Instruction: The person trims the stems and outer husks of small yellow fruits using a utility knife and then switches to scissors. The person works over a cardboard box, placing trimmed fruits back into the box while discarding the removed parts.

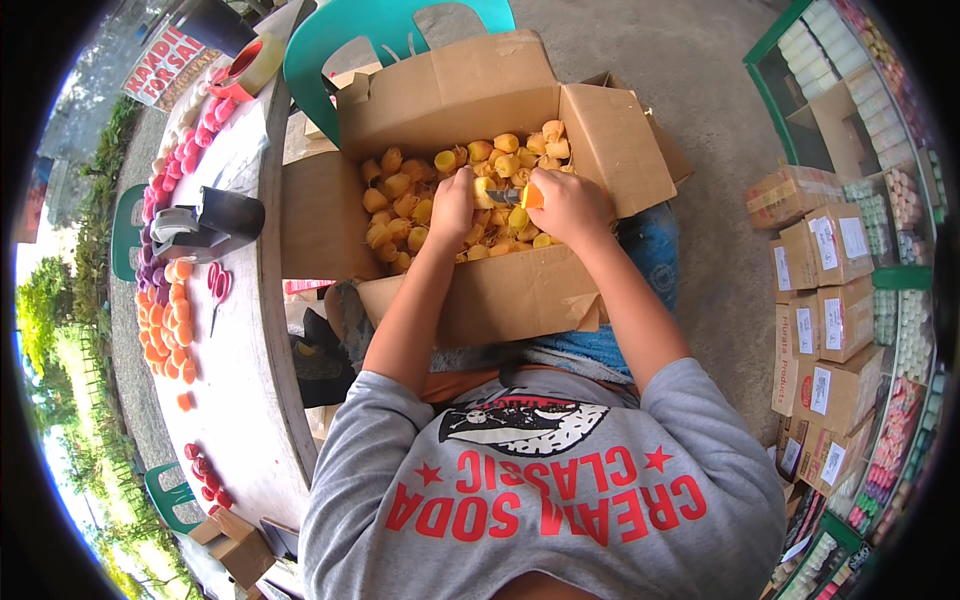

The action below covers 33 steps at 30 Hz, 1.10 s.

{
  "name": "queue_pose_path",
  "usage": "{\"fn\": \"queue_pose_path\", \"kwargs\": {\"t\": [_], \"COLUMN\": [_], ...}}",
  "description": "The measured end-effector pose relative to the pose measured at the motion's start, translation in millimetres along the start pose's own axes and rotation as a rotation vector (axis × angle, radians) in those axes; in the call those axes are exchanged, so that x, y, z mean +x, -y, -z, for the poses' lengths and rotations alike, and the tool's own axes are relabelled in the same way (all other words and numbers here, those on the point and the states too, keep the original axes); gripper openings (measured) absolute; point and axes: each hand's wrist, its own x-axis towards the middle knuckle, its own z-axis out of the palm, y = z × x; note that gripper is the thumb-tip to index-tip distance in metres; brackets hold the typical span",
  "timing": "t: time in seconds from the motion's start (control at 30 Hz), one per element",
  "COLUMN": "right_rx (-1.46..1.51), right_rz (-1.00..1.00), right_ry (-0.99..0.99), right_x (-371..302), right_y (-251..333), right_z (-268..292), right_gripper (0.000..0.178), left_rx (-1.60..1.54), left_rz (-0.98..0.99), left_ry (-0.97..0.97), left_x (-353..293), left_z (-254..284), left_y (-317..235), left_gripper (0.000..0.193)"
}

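An open cardboard box (460,297) sits in front of me, filled with small yellow candles (398,187), many with ragged, peeling edges. Over the heap, my left hand (455,208) is closed around one yellow candle (482,190), partly hidden by the fingers. My right hand (573,207) grips the orange handle of a cutter knife (505,196). Its blade points left and lies against or just in front of the held candle; whether it is cutting in, I cannot tell.
To the left, a white table (235,370) carries rows of pink, purple, orange and red pieces, red-handled scissors (217,290), a black tape dispenser (230,212) and a tape roll (250,65). A teal chair (320,75) stands behind the box. Stacked cartons (838,320) and shelves are at right.
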Motion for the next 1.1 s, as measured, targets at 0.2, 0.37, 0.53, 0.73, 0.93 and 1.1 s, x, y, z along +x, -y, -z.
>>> {"fn": "queue_pose_path", "kwargs": {"t": [0.2, 0.37, 0.53, 0.73, 0.93, 1.1], "right_rx": [-0.079, -0.139, -0.018, -0.013, 0.050, 0.027], "right_rz": [0.028, -0.254, -0.399, -0.385, -0.389, -0.386], "right_ry": [0.011, 0.150, 0.162, 0.211, 0.221, 0.199], "right_x": [1.4, 8.0, 9.8, 13.6, 13.6, 11.6], "right_y": [-0.7, 7.5, 0.0, -2.6, -2.6, -6.6], "right_z": [-2.4, 1.7, 4.6, 1.3, 0.0, -1.7], "right_gripper": [0.021, 0.018, 0.017, 0.020, 0.020, 0.020], "left_rx": [0.106, 0.331, 0.792, 1.612, 1.318, 1.410], "left_rz": [-0.027, -0.308, -0.573, -0.502, -0.532, -0.081], "left_ry": [-0.066, -0.008, -0.226, -0.483, 0.324, 1.118], "left_x": [-4.1, -6.3, -19.6, 25.1, 44.6, 46.3], "left_z": [-3.7, -5.1, 1.1, 99.5, 40.4, -20.3], "left_y": [-0.4, 5.7, -18.3, -9.0, 11.0, 53.6], "left_gripper": [0.046, 0.045, 0.033, 0.037, 0.040, 0.038]}}
